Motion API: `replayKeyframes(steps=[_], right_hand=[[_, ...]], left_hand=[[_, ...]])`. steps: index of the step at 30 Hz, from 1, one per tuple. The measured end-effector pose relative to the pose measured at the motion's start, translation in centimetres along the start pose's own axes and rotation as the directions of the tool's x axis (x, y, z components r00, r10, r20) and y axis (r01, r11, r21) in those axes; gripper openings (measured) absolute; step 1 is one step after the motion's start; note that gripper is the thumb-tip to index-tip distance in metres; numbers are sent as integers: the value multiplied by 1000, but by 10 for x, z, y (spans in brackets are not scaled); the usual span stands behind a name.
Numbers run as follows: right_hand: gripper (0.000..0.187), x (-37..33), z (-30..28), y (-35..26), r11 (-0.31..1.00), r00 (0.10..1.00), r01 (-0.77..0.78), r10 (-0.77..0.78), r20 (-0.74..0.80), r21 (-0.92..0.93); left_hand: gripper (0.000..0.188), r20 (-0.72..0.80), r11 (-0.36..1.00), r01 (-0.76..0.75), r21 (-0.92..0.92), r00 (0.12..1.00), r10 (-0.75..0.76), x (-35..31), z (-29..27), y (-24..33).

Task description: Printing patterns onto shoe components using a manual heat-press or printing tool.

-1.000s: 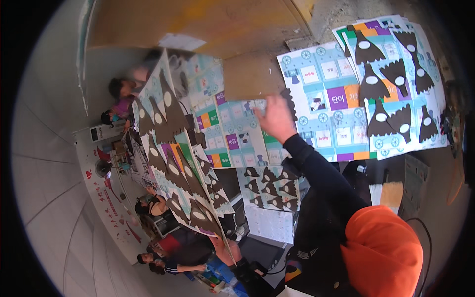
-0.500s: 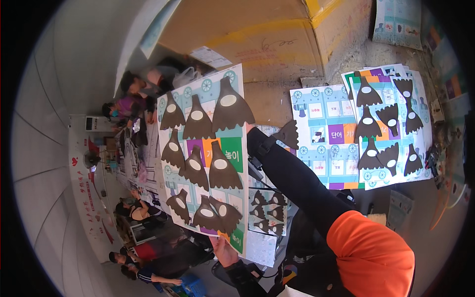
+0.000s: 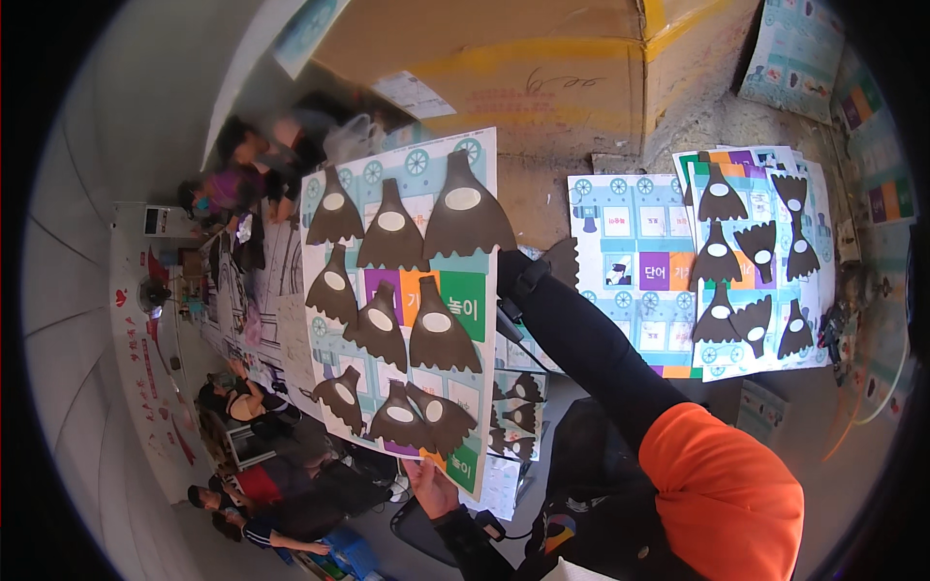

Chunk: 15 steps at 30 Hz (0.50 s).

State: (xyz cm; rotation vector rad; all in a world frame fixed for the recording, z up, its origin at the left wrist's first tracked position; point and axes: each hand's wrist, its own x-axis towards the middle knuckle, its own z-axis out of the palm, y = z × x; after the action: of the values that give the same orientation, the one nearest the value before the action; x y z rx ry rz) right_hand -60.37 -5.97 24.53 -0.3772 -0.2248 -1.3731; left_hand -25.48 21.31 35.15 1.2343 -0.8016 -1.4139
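A large printed paper sheet [image 3: 407, 271] is held up tilted before me, bearing several dark brown cape-shaped cutouts [image 3: 470, 208], each with a white oval. My left hand [image 3: 433, 492] pinches its lower edge, fingers partly behind the paper. From the lower right my right forearm [image 3: 581, 329], in a black sleeve under an orange one, reaches to the sheet's right edge; the hand there is hidden behind it. On the right lies a stack of similar sheets [image 3: 821, 232] with more brown cutouts [image 3: 720, 194]. Another printed sheet [image 3: 612, 242] sits left of that stack.
Taped cardboard boxes [image 3: 542, 87] stand at the far side. Below the held sheet, smaller brown pieces [image 3: 521, 416] lie on another printed sheet. Several people work along a long table [image 3: 276, 320] at the left. A blue basket [image 3: 351, 552] is at the lower left.
The view has shifted slightly. The held sheet shows a little larger and turned slightly more face-on; my left hand still grips its lower edge and my right arm still reaches its right side.
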Motion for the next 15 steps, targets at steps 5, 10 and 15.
replayKeyframes(steps=[5,10,15], right_hand=[[44,-14,-45,-39,998,998,-52,51,-35,-30],[48,-100,-72,-39,-391,721,-655,-578,-381,-647],[45,-135,-82,-17,-743,745,-593,-363,-559,-309]], left_hand=[[67,-14,996,52,-77,999,-53,13,-1,-19],[64,-83,996,28,-85,996,-35,32,-35,-43],[58,-168,982,102,-159,977,-129,55,-40,-91]])
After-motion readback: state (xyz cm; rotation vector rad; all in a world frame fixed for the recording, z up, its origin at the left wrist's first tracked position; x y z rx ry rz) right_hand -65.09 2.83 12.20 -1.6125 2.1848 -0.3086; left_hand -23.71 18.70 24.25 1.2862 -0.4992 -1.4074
